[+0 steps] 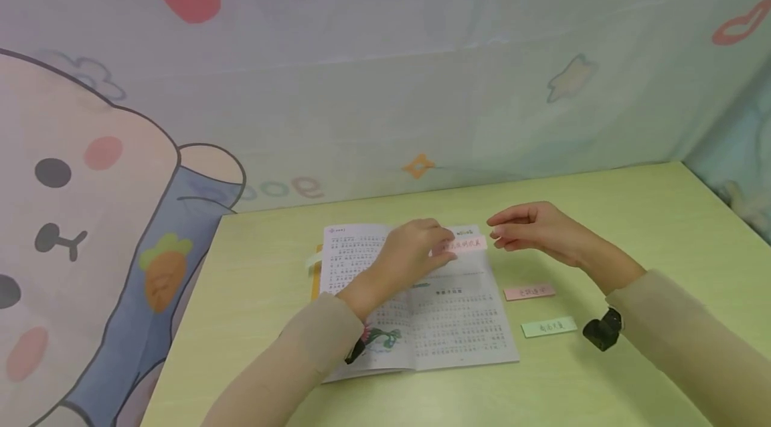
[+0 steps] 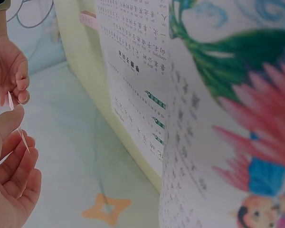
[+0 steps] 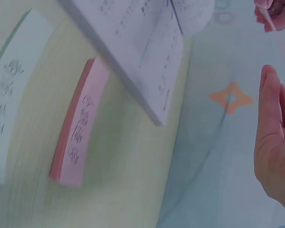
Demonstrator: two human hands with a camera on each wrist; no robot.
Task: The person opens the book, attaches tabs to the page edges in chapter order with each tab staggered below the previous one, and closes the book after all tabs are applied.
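Observation:
My left hand (image 1: pixel 406 249) pinches a pink paper strip (image 1: pixel 472 244) with handwriting on it, between thumb and fingers. The strip is held up over the top of the right page of an open book (image 1: pixel 464 333). Seen edge-on in the left wrist view, the thin strip (image 2: pixel 23 138) sticks out past the thumb. Just beyond its right end is my right hand (image 1: pixel 545 233), fingers extended and holding nothing. In the right wrist view, a gap shows between these straight fingers (image 3: pixel 268 95) and the strip.
Right of the book lie a pink sticky-note pad (image 1: pixel 530 292) and a pale green one (image 1: pixel 548 327), both handwritten on. A yellow-orange edge (image 1: pixel 315 283) and a pale tab (image 1: pixel 314 258) show at the book's left. A printed cloth (image 1: pixel 373 92) hangs behind the table.

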